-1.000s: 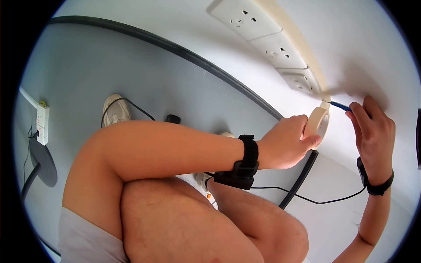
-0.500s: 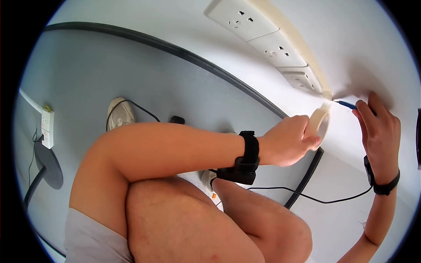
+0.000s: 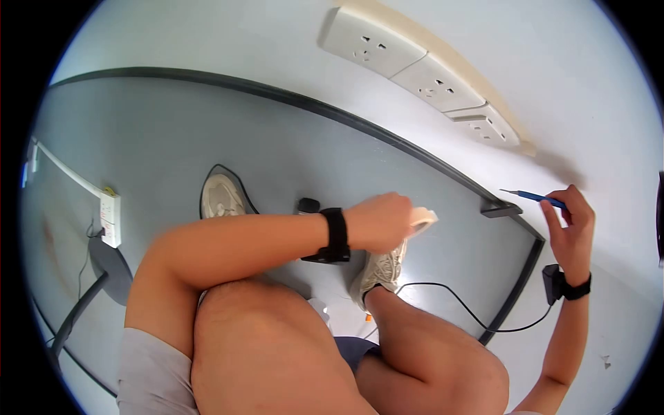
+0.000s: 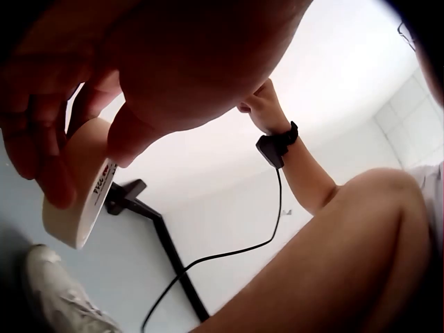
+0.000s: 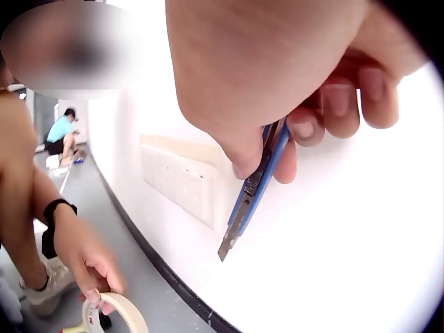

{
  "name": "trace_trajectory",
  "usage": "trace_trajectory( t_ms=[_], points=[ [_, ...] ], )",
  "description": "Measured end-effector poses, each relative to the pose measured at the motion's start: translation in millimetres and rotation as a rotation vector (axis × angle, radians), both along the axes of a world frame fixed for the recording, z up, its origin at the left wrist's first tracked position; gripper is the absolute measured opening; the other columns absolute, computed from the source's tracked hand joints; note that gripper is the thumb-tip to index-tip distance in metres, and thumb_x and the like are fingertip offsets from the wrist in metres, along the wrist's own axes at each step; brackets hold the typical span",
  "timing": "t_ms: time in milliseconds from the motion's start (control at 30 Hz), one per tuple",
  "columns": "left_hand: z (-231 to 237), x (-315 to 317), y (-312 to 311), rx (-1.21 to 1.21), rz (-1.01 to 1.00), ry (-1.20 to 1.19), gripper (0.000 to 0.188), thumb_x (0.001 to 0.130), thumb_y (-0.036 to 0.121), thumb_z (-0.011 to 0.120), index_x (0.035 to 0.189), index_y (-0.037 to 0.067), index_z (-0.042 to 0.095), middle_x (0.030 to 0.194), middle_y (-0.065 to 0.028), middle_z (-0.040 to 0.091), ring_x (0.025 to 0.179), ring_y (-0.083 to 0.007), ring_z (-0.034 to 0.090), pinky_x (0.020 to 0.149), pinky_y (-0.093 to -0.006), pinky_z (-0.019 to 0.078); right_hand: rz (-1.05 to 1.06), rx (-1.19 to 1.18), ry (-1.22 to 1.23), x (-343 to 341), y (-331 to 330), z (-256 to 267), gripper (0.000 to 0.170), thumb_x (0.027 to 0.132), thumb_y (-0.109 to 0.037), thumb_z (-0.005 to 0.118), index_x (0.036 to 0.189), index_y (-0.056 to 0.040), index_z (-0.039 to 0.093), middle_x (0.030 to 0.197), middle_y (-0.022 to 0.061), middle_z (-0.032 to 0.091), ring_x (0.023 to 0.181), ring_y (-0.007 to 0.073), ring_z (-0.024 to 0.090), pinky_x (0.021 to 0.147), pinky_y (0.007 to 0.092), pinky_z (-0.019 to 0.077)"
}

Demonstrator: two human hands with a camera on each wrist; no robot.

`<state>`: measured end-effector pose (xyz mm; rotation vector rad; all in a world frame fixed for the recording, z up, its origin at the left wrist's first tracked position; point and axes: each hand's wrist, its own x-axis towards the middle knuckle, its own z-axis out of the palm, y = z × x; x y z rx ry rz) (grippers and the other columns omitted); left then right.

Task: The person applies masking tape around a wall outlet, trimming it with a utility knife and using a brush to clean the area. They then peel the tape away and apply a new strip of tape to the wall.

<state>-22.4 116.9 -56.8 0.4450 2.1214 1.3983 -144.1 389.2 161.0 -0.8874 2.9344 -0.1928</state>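
The masking tape roll has swung down from the wall sockets, gripped by the left hand's fingers, while the right hand pinches the snap-off knife; cutting looks done, the strip probably wanting a firm press.

tape roll lowered, cutter farther from wall strip

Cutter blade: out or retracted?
Out: the metal blade sticks out past the end of the blue handle held in the right hand.

The grip pinches a tape roll.
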Motion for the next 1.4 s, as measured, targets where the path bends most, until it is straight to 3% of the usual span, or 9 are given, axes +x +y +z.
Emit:
trace_trajectory(
  t_ms=[367, 467, 567, 667, 733, 933, 1133, 1267, 1400],
  points=[
    [-98, 20, -122, -0.354, 0.337, -0.035, 0.026, 0.107, 0.020, 0.066, 0.105, -0.005, 0.069, 0.078, -0.0195, 0.070, 0.069, -0.0428, 0.067, 0.070, -0.0511, 0.0529, -0.292, -0.332, -0.389, 41, 18, -265, 0.039, 0.096, -0.030, 0.086, 0.082, 0.0036, 0.072, 0.062, 0.0149, 0.060, 0.057, 0.0213, 0.052, 0.055, 0.0384, 0.0423],
    [-82, 22, -129, -0.476, 0.334, -0.287, 0.033, 0.107, 0.025, 0.066, 0.108, -0.008, 0.071, 0.104, -0.0302, 0.074, 0.101, -0.0509, 0.070, 0.089, -0.0537, 0.0563, -0.291, -0.417, -0.480, 52, 4, -313, 0.037, 0.103, -0.030, 0.077, 0.085, 0.0028, 0.076, 0.065, 0.0167, 0.063, 0.058, 0.0244, 0.055, 0.058, 0.0408, 0.0442],
    [-96, 33, -130, -0.476, 0.319, -0.183, 0.024, 0.107, 0.018, 0.065, 0.098, -0.004, 0.066, 0.076, -0.0172, 0.071, 0.066, -0.0251, 0.073, 0.067, -0.0420, 0.0561, -0.272, -0.512, -0.595, 67, -6, -346, 0.036, 0.110, -0.027, 0.065, 0.092, 0.0015, 0.078, 0.068, 0.0172, 0.064, 0.061, 0.0233, 0.055, 0.061, 0.0402, 0.0456],
    [-90, 31, -126, -0.464, 0.294, -0.174, 0.024, 0.107, 0.017, 0.064, 0.096, -0.004, 0.064, 0.076, -0.0174, 0.071, 0.066, -0.0276, 0.073, 0.067, -0.0431, 0.0561, -0.410, -0.557, -0.818, 84, -18, -369, 0.038, 0.114, -0.027, 0.058, 0.098, 0.0005, 0.079, 0.066, 0.0119, 0.056, 0.064, 0.0191, 0.050, 0.063, 0.0391, 0.0439],
    [-79, 29, -123, -0.474, 0.303, -0.276, 0.030, 0.106, 0.021, 0.064, 0.106, -0.008, 0.069, 0.101, -0.0308, 0.073, 0.100, -0.0512, 0.070, 0.089, -0.0549, 0.0561, -0.397, -0.589, -0.822, 99, -20, -383, 0.038, 0.114, -0.027, 0.058, 0.098, 0.0004, 0.079, 0.066, 0.0112, 0.054, 0.064, 0.0185, 0.049, 0.063, 0.0389, 0.0437],
    [-73, 34, -119, -0.467, 0.254, -0.243, 0.026, 0.106, 0.018, 0.065, 0.105, -0.008, 0.067, 0.103, -0.0313, 0.073, 0.100, -0.0521, 0.069, 0.089, -0.0567, 0.0547, -0.433, -0.671, -0.834, 106, -10, -392, 0.032, 0.114, -0.023, 0.057, 0.107, -0.0001, 0.078, 0.075, 0.0139, 0.062, 0.069, 0.0212, 0.057, 0.069, 0.0401, 0.0491],
    [-71, 36, -119, -0.512, 0.177, -0.215, 0.025, 0.105, 0.018, 0.066, 0.108, -0.007, 0.066, 0.101, -0.0304, 0.072, 0.100, -0.0516, 0.068, 0.086, -0.0558, 0.0542, -0.193, -0.561, -0.217, 101, 24, -395, 0.023, 0.106, -0.023, 0.069, 0.107, -0.0018, 0.079, 0.103, 0.0188, 0.078, 0.094, 0.0359, 0.072, 0.087, 0.0447, 0.0566],
    [-83, 43, -123, -0.445, 0.186, -0.216, 0.024, 0.105, 0.018, 0.066, 0.110, -0.006, 0.066, 0.099, -0.0289, 0.072, 0.098, -0.0496, 0.069, 0.083, -0.0536, 0.0540, -0.709, -0.599, -0.238, 86, 89, -404, 0.039, 0.098, -0.035, 0.082, 0.114, 0.0007, 0.076, 0.109, 0.0180, 0.075, 0.103, 0.0327, 0.069, 0.095, 0.0437, 0.0537],
    [-97, 40, -132, -0.387, 0.231, -0.211, 0.018, 0.108, 0.013, 0.063, 0.115, -0.003, 0.065, 0.083, -0.0121, 0.068, 0.067, -0.0208, 0.068, 0.068, -0.0375, 0.0555, -1.163, -0.378, 0.211, 63, 179, -413, 0.092, 0.083, -0.052, 0.095, 0.143, 0.0072, 0.056, 0.141, 0.0243, 0.062, 0.125, 0.0353, 0.060, 0.107, 0.0452, 0.0498]
  ],
)
